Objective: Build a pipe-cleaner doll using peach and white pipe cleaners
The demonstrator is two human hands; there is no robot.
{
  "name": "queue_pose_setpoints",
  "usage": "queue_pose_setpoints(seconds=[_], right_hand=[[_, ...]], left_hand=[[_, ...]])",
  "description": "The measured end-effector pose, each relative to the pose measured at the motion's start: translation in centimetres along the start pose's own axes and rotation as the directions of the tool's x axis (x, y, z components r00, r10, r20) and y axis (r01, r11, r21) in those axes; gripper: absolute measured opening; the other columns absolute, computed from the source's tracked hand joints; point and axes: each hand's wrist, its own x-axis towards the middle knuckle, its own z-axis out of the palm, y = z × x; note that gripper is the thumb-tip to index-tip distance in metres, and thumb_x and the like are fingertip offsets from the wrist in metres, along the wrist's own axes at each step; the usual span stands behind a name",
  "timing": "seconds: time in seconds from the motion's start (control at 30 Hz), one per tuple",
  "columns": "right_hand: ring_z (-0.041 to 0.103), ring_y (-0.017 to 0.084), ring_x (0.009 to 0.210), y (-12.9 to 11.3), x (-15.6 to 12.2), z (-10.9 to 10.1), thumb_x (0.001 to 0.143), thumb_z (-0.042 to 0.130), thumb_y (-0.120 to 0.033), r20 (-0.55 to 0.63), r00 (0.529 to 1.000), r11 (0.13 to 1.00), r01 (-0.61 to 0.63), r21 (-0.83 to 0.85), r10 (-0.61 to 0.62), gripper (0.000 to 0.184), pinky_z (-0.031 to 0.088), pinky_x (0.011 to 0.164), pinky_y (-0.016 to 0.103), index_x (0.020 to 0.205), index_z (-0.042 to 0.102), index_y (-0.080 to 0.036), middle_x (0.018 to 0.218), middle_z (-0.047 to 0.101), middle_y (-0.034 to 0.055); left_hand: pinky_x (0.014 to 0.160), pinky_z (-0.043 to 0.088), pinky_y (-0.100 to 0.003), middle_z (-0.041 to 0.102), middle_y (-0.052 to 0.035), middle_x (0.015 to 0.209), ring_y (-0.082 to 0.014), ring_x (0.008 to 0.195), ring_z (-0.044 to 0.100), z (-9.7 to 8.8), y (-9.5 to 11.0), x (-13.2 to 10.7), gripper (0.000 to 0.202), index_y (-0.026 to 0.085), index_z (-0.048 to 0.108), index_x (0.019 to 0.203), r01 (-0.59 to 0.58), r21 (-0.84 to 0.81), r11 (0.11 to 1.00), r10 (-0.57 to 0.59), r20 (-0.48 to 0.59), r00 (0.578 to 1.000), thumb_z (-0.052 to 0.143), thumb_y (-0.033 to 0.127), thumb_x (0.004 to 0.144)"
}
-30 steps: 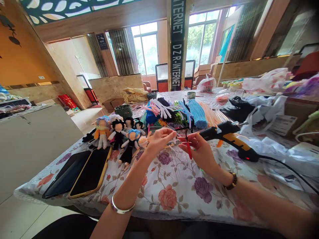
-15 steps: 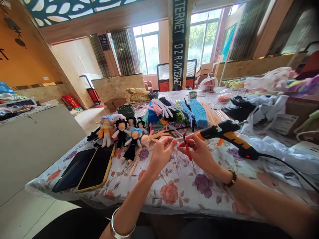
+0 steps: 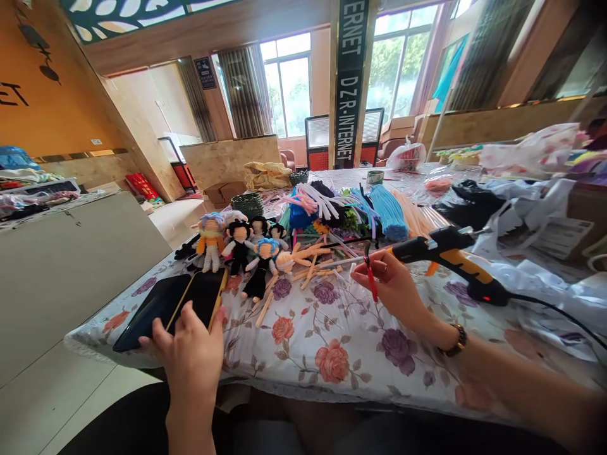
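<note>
Only 1 view, worn on the head, looking forward and down across the floral tablecloth (image 3: pixel 332 341) from its near edge. Close over both forearms at the bottom of the frame; windows (image 3: pixel 291 85) far off at upper centre.

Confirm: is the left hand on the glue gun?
No, the left hand rests on the yellow-cased phone at the table's near edge, while the glue gun lies apart beyond the right hand.

Phones (image 3: pixel 183 304) at bench (image 3: pixel 332 354) left edge under left hand (image 3: pixel 190 354); dolls (image 3: pixel 239 243) behind them; glue gun (image 3: pixel 450 259) right, beside right hand (image 3: pixel 393 284); pipe cleaners (image 3: pixel 351 212) farther back.
</note>
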Motion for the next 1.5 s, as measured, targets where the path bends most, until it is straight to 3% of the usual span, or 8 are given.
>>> queue_pose_setpoints(seconds=[0.27, 0.47, 0.87, 1.03, 1.23, 1.3, 1.4, 1.5], right_hand=[[0.06, 0.014, 0.068, 0.1, 0.0, -0.1, 0.066, 0.077, -0.037, -0.014, 1.0, 1.0, 0.007, -0.021, -0.007, 0.035, 0.048, 0.062, 0.028, 0.081, 0.048, -0.024, 0.075, 0.067, -0.0007], [0.061, 0.014, 0.068, 0.3, 0.1, -0.2, 0.067, 0.077, -0.036, -0.006, 1.0, 1.0, 0.015, -0.023, -0.015, 0.034, 0.049, 0.066, 0.029, 0.08, 0.048, -0.024, 0.075, 0.068, -0.0014], [0.061, 0.015, 0.067, 0.3, 0.1, -0.2, 0.066, 0.077, -0.042, -0.004, 1.0, 0.999, 0.011, -0.053, -0.011, 0.037, 0.05, 0.06, 0.029, 0.08, 0.049, -0.023, 0.075, 0.068, 0.0011], [0.061, 0.015, 0.066, 0.5, 0.1, -0.2, 0.065, 0.077, -0.042, -0.007, 1.0, 0.999, 0.001, -0.044, -0.001, 0.038, 0.05, 0.059, 0.028, 0.08, 0.048, -0.023, 0.075, 0.068, 0.0004], [0.062, 0.015, 0.067, 0.0, 0.0, -0.2, 0.064, 0.077, -0.042, -0.003, 1.0, 0.999, -0.011, -0.051, 0.011, 0.037, 0.05, 0.059, 0.028, 0.079, 0.049, -0.023, 0.075, 0.068, 0.0007], [0.062, 0.015, 0.066, 0.0, -0.1, -0.2, 0.065, 0.077, -0.043, -0.001, 1.0, 0.998, -0.013, -0.06, 0.013, 0.037, 0.05, 0.058, 0.028, 0.079, 0.049, -0.023, 0.075, 0.068, 0.0008], [0.061, 0.015, 0.066, 0.1, -0.1, -0.2, 0.065, 0.077, -0.043, 0.001, 1.0, 0.998, -0.018, -0.066, 0.019, 0.037, 0.049, 0.057, 0.027, 0.08, 0.049, -0.023, 0.076, 0.068, 0.0011], [0.062, 0.015, 0.067, 0.3, -0.1, -0.3, 0.066, 0.076, -0.042, 0.005, 1.0, 0.999, -0.009, -0.047, 0.009, 0.037, 0.05, 0.059, 0.028, 0.081, 0.049, -0.023, 0.077, 0.068, 0.0011]], left_hand=[[0.106, 0.019, -0.061, 0.056, -0.0252, 0.125, -0.0442, 0.133, 0.024, 0.8, -0.6, -1.0, 0.063, 0.0, 0.04, 0.134, -0.037, 0.06, 0.997, 0.037, -0.002, 0.999, 0.036, 0.044, 0.088], [0.104, 0.02, -0.064, 0.034, -0.0315, 0.141, -0.0456, 0.134, 0.024, 1.4, -0.1, -2.3, 0.06, 0.0, 0.043, 0.131, -0.021, 0.085, 0.996, 0.033, -0.145, 0.989, 0.043, 0.042, 0.088], [0.1, 0.018, -0.071, 0.025, -0.0365, 0.141, -0.0476, 0.134, 0.02, 2.3, -1.0, -4.8, 0.077, 0.0, 0.033, 0.134, 0.073, 0.003, 0.997, -0.069, -0.269, 0.961, 0.046, 0.056, 0.083], [0.1, 0.018, -0.071, 0.033, -0.0348, 0.139, -0.0478, 0.134, 0.019, 2.3, -0.9, -4.8, 0.075, -0.002, 0.031, 0.135, 0.071, -0.001, 0.998, -0.069, -0.227, 0.972, 0.043, 0.052, 0.085], [0.106, 0.007, -0.067, 0.055, -0.0273, 0.125, -0.0423, 0.135, 0.023, 1.4, -0.8, -2.1, 0.064, -0.001, 0.037, 0.133, 0.051, -0.054, 0.997, -0.055, -0.068, 0.996, 0.046, 0.042, 0.086], [0.108, 0.012, -0.062, 0.057, -0.0246, 0.124, -0.0401, 0.133, 0.029, 1.1, -0.3, -1.4, 0.058, 0.003, 0.044, 0.129, -0.007, -0.099, 0.995, 0.006, -0.011, 1.0, 0.047, 0.041, 0.085], [0.111, 0.02, -0.051, 0.056, -0.0175, 0.127, -0.0324, 0.124, 0.044, 0.5, 1.4, -1.8, 0.041, 0.012, 0.058, 0.113, -0.128, -0.245, 0.961, 0.103, -0.111, 0.988, 0.05, 0.038, 0.083], [0.101, 0.037, -0.04, 0.065, -0.0103, 0.11, -0.0261, 0.109, 0.056, -0.5, 4.3, -3.5, 0.029, 0.019, 0.065, 0.094, -0.253, -0.497, 0.83, 0.223, -0.119, 0.967, 0.049, 0.041, 0.084]])
